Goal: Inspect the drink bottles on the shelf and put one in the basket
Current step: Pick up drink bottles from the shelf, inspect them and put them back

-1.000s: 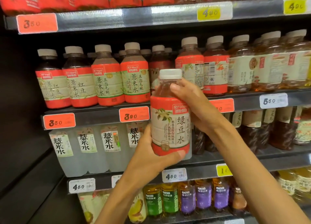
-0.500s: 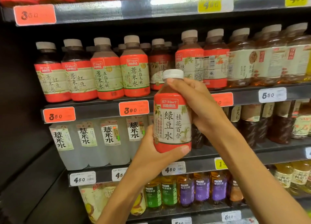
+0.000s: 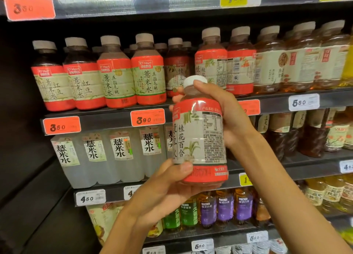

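One drink bottle (image 3: 200, 139) is being held upright at the centre of the frame, clear of the shelf (image 3: 191, 3) and in front of it. It is carrying a white cap, an orange-red and pale label with a panel of small print turned toward the camera, and a reddish-brown liquid showing at its shoulder.

Behind it, the middle shelf row is holding more orange-labelled bottles (image 3: 114, 72) with dark or brownish contents at the left, and amber bottles (image 3: 298, 59) at the upper right. Clear bottles (image 3: 95, 158) of pale, cloudy liquid are standing on the row below at the left, with dark bottles (image 3: 313, 137) at the right. Green and purple-labelled bottles (image 3: 225, 209) are sitting on the lowest visible row. Price tags (image 3: 147, 118) are lining each shelf edge.

Open room is lying in front of the shelf edges, where both forearms are reaching up from the lower frame. A dark side panel is closing off the left of the frame.

Grip, left hand (image 3: 168, 188): it is cupping the bottle's base, thumb pressed across the lower label, fingers curled beneath. Grip, right hand (image 3: 225, 110): it is wrapping the upper body and shoulder from the right, thumb tip touching the cap's rim. Both are closed firmly round the bottle.
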A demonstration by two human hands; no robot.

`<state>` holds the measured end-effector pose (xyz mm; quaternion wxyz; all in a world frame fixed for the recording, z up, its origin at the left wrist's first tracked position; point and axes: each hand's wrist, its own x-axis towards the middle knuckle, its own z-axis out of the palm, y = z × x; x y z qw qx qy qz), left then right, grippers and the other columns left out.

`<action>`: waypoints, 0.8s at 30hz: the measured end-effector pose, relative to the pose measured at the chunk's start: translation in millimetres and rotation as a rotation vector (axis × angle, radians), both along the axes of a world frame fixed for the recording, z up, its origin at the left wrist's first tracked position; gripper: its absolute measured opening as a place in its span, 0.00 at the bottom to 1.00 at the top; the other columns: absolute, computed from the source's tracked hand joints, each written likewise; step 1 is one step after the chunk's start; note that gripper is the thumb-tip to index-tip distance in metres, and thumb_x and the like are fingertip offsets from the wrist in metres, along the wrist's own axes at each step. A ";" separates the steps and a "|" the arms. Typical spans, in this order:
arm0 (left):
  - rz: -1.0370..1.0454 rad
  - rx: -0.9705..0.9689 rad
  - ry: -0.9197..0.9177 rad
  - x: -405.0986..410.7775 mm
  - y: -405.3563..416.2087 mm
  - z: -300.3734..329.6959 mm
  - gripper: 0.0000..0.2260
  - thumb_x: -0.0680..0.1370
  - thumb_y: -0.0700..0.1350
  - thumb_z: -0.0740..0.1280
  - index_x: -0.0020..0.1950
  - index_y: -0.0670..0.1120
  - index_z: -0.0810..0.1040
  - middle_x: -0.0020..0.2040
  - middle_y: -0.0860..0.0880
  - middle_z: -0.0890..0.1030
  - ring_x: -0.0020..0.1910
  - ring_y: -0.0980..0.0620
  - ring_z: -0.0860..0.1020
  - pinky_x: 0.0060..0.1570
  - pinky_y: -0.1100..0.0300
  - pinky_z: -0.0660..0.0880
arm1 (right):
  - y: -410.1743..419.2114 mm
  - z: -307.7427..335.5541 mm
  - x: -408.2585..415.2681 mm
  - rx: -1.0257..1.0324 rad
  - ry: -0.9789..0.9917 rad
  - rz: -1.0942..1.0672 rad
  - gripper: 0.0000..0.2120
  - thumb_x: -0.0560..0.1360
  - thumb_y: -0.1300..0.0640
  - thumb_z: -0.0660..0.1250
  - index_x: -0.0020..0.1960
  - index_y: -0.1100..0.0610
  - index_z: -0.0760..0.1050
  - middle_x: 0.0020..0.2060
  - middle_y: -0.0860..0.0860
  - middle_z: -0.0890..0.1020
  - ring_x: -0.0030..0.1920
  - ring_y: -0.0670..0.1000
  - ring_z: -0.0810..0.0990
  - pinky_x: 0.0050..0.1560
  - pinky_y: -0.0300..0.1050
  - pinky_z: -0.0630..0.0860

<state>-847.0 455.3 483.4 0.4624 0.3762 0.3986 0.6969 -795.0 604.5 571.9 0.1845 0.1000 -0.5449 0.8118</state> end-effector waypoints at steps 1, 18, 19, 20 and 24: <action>-0.001 -0.007 0.015 -0.9 -2.0 -0.4 0.46 0.59 0.49 0.83 0.71 0.38 0.65 0.65 0.35 0.75 0.63 0.37 0.75 0.63 0.44 0.73 | -0.4 1.1 2.2 0.011 0.004 -0.020 0.15 0.70 0.53 0.67 0.50 0.63 0.79 0.39 0.55 0.85 0.41 0.53 0.83 0.43 0.45 0.81; -0.003 0.067 -0.089 18.5 5.4 0.7 0.33 0.62 0.54 0.80 0.63 0.42 0.78 0.58 0.34 0.80 0.53 0.37 0.81 0.46 0.51 0.80 | 12.7 -1.7 17.8 0.111 -0.184 -0.135 0.16 0.74 0.43 0.65 0.49 0.55 0.80 0.39 0.51 0.82 0.44 0.50 0.79 0.50 0.46 0.75; -0.075 0.075 -0.119 20.3 6.2 1.7 0.32 0.64 0.54 0.79 0.63 0.41 0.78 0.58 0.33 0.80 0.51 0.36 0.81 0.46 0.51 0.80 | 12.0 -4.6 16.5 0.015 -0.183 -0.065 0.16 0.73 0.45 0.66 0.51 0.57 0.79 0.42 0.54 0.82 0.47 0.53 0.80 0.54 0.49 0.76; -0.130 0.071 -0.127 22.0 7.6 1.4 0.31 0.66 0.55 0.78 0.64 0.41 0.78 0.58 0.33 0.79 0.51 0.36 0.81 0.47 0.50 0.79 | 10.5 -7.6 15.2 -0.082 -0.170 0.013 0.18 0.71 0.47 0.67 0.52 0.60 0.78 0.46 0.57 0.83 0.50 0.56 0.82 0.57 0.51 0.77; -0.136 0.026 -0.054 23.3 10.0 -6.9 0.33 0.67 0.56 0.77 0.68 0.43 0.74 0.64 0.35 0.76 0.60 0.38 0.77 0.61 0.45 0.74 | 10.7 -15.3 14.4 -0.244 -0.100 0.104 0.15 0.69 0.50 0.69 0.45 0.63 0.81 0.41 0.58 0.85 0.42 0.56 0.85 0.49 0.48 0.81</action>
